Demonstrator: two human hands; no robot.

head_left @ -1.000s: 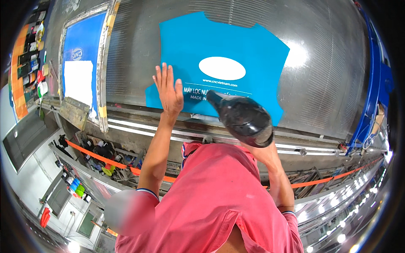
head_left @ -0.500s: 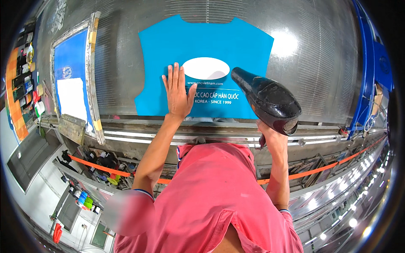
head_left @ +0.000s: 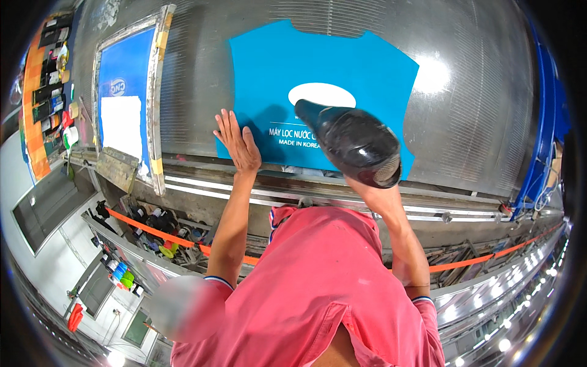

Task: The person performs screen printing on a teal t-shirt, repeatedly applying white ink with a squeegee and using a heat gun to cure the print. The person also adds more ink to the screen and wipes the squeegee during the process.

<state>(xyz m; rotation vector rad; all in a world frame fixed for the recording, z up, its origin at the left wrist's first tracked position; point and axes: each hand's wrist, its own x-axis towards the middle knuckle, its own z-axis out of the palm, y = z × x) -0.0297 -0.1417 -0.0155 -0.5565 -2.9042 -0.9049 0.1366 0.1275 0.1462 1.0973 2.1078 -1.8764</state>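
A blue shirt panel (head_left: 269, 67) with a white oval and white printed lettering lies flat on the metal table (head_left: 195, 85). My right hand (head_left: 380, 194) grips a black hair dryer (head_left: 361, 144), holding it over the panel with its nozzle pointing left across the lower part of the white oval. The handle is mostly hidden under the dryer's body. My left hand (head_left: 238, 145) is open, fingers stretched out, at the panel's lower left corner, left of the lettering. Whether its palm touches the cloth I cannot tell.
A framed printing screen (head_left: 128, 92) with blue mesh stands at the left, a worn squeegee-like block (head_left: 117, 166) at its near end. Bottles and tubs (head_left: 52, 92) line the far left. Metal rails (head_left: 257, 194) run along the table's near edge; a blue frame (head_left: 538, 134) stands right.
The dryer has swung left, its nozzle moving from right of the oval to over its lower edge. My left hand has shifted left across the panel to its corner. The whole view has turned slightly.
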